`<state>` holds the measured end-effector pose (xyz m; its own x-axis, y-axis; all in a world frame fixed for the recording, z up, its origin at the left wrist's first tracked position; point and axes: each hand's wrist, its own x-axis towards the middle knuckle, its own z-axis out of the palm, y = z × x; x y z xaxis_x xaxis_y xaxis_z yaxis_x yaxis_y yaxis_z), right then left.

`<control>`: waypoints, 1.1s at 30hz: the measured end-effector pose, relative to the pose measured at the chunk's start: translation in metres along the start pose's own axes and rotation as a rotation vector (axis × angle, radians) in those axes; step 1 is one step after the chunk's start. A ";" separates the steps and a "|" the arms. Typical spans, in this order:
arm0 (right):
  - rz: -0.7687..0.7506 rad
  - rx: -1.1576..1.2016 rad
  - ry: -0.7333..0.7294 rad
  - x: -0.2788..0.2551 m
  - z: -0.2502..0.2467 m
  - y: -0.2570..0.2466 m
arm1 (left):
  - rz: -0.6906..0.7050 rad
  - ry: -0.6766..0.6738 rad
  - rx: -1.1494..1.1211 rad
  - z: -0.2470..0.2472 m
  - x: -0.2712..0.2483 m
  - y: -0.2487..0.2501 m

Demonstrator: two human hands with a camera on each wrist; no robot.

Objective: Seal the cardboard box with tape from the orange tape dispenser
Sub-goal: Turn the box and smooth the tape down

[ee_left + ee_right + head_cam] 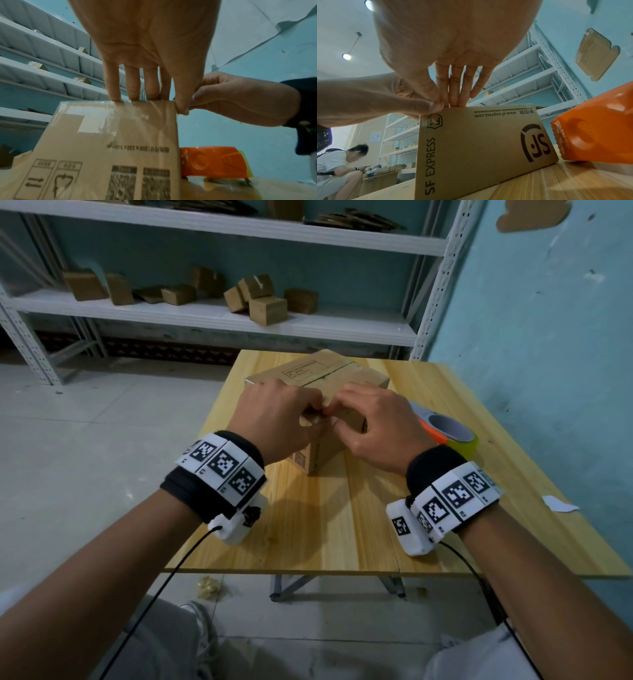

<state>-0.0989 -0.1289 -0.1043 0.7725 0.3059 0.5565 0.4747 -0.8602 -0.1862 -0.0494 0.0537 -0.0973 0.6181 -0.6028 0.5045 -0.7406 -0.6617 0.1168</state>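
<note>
A brown SF Express cardboard box (318, 374) stands on the wooden table (342, 525), with clear tape (137, 108) over its near top edge. Both hands meet at the box's near top corner. My left hand (317, 410) has its fingers (132, 88) on the top edge and its thumb on the side, pinching the corner. My right hand (334, 414) touches the same edge with its fingers (453, 92) and pinches the tape there. The orange tape dispenser (445, 429) lies on the table right of the box, behind the right hand and untouched.
White metal shelves (205, 313) with several small cardboard boxes stand behind the table. A blue wall runs along the right. A white paper scrap (558, 503) lies near the table's right edge. A person (339, 162) crouches far off to the left.
</note>
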 end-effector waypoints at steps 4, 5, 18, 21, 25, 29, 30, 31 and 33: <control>0.016 0.019 -0.011 -0.001 -0.001 -0.001 | 0.066 -0.064 -0.048 -0.010 0.001 -0.009; 0.016 0.012 -0.014 0.000 -0.001 0.000 | 0.074 -0.063 -0.050 -0.010 0.001 -0.009; 0.137 0.208 0.027 -0.004 -0.012 0.015 | 0.013 -0.012 0.027 -0.005 0.004 -0.001; 0.265 0.213 0.137 -0.008 -0.015 0.028 | -0.015 -0.104 -0.015 -0.018 0.002 -0.011; 0.396 0.196 0.188 -0.010 -0.016 0.035 | -0.084 -0.253 0.040 -0.028 0.001 -0.025; 0.411 0.118 -0.019 -0.012 -0.014 0.029 | -0.080 -0.274 0.135 -0.027 -0.003 -0.031; 0.407 0.106 -0.056 -0.012 -0.012 0.026 | -0.070 -0.251 0.159 -0.025 -0.003 -0.030; 0.406 0.099 -0.062 -0.011 -0.012 0.025 | -0.061 -0.222 0.172 -0.024 -0.002 -0.028; 0.375 0.031 0.001 -0.009 -0.013 0.023 | -0.065 -0.174 0.167 -0.021 -0.002 -0.025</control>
<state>-0.1000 -0.1563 -0.1028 0.8947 -0.0281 0.4458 0.1719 -0.8995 -0.4017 -0.0375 0.0807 -0.0831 0.7097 -0.6150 0.3437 -0.6530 -0.7573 -0.0067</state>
